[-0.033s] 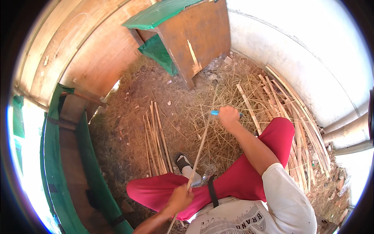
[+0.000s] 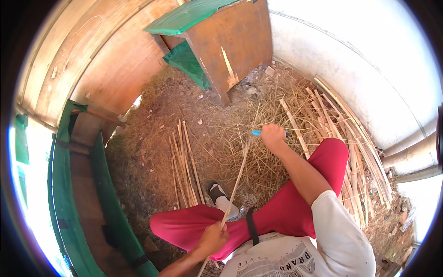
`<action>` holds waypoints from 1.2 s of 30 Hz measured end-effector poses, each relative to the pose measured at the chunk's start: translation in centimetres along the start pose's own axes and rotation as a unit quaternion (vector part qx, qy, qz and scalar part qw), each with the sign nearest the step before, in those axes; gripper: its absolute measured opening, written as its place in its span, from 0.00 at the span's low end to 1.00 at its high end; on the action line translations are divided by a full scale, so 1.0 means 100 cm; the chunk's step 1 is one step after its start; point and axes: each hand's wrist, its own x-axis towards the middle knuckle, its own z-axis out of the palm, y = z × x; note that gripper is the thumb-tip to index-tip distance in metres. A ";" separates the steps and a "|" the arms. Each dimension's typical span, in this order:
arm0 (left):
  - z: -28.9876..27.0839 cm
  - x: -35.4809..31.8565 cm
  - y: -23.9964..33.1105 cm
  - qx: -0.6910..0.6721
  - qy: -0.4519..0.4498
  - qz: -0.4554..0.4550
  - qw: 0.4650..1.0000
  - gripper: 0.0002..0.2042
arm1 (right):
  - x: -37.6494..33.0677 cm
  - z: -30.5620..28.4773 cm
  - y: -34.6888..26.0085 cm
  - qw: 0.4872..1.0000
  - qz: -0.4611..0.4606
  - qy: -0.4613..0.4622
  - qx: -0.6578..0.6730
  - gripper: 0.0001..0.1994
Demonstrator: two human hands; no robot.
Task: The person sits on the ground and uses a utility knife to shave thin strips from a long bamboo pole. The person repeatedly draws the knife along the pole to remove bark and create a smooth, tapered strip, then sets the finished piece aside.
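Observation:
A long, thin bamboo strip (image 2: 240, 173) runs slantwise from my lap up toward the middle of the floor. My left hand (image 2: 214, 237) is closed around its lower part, above my bent left leg. Farther up, my right hand (image 2: 274, 135) grips a blue-handled tool (image 2: 256, 133), whose left end meets the strip or lies just beside it. Most of the tool is hidden by my fingers, so its exact kind cannot be made out. Under my right hand lies a heap of thin shavings (image 2: 258, 171).
Several split bamboo strips (image 2: 185, 161) lie left of my foot. A larger pile of strips (image 2: 357, 152) lies along the right wall. A wooden cabinet (image 2: 230, 46) with a green cover stands ahead. At left is a green-edged wooden frame (image 2: 99, 173).
My right hand has shifted slightly right with the blue-handled tool. The left hand keeps its place on the bamboo strip.

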 end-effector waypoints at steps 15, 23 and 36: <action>-0.017 -0.104 -0.054 -0.069 -0.076 -0.108 0.989 0.08 | 0.010 0.010 0.022 0.999 0.040 -0.009 -0.035 0.10; -0.016 -0.143 -0.071 -0.136 0.023 -0.188 0.972 0.09 | 0.020 0.036 0.042 0.992 0.102 -0.015 -0.068 0.07; -0.021 -0.092 -0.062 -0.200 0.133 -0.116 0.964 0.12 | 0.003 0.009 0.004 0.978 0.065 -0.132 -0.149 0.08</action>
